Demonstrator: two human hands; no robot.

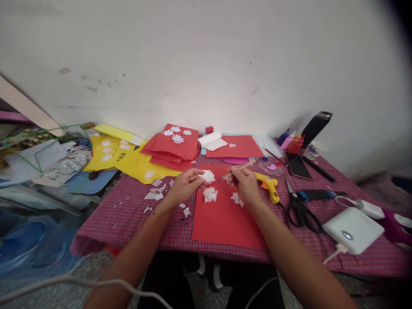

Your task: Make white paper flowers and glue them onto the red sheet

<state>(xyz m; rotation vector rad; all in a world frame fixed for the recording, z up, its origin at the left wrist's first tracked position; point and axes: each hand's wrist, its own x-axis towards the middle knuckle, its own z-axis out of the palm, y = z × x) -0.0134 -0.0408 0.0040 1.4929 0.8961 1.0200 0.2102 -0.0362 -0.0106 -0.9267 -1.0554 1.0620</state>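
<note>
My left hand (187, 185) pinches a white paper cutout (207, 176) by its left edge, above a red sheet (225, 225). A thin wooden stick (247, 164) is gripped between the fingers of my right hand (246, 185). Its darker tip points left toward the cutout; whether it is a brush I cannot tell. Below the hands, a layered white paper flower (210, 195) lies on the red sheet. A smaller white paper flower (237, 199) is beside my right hand, partly covered by it. White paper scraps (156, 192) are scattered left of the sheet.
Right of the sheet lie a yellow glue gun (268, 185), black scissors (301, 210), a cutter knife (317, 195), a phone (298, 165) and a white power bank (353, 229). Behind are red cards (175, 150) with white flowers and a paper roll (210, 139). Yellow sheets (141, 161) lie left.
</note>
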